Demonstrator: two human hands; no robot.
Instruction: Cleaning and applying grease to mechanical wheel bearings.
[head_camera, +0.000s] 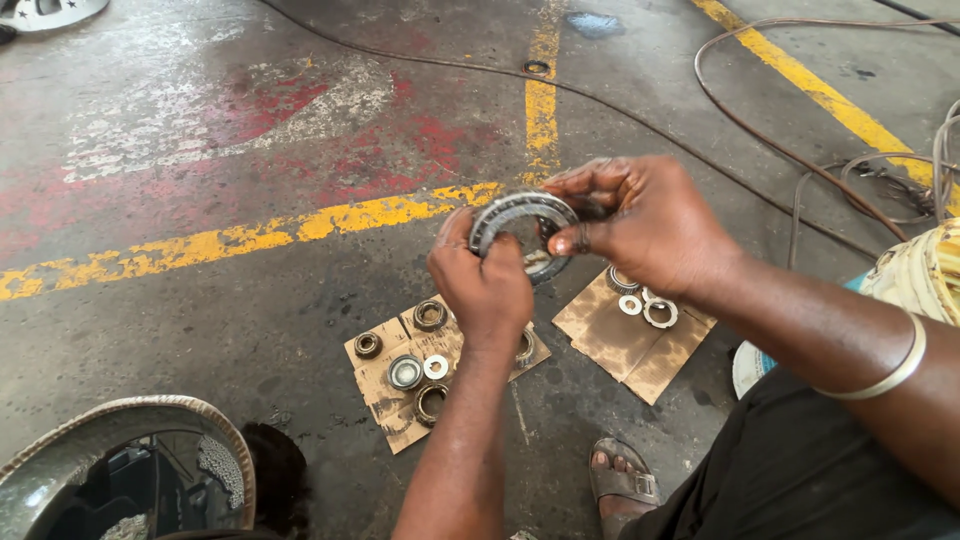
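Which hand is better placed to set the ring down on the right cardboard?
Probably right: the right hand pinches the toothed ring directly above the right cardboard; the left hand sits nearer the other sheet.

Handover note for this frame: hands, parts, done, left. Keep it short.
Left hand: grips the bearing ring from below.
Right hand: pinches the ring's upper right edge.
Ring is held above the floor, between two cardboard pieces.
Left cardboard: several small rings and bearings laid out.
Right cardboard: a few washers and a ring.
Done: small parts laid out.
Left: ring not yet set down.
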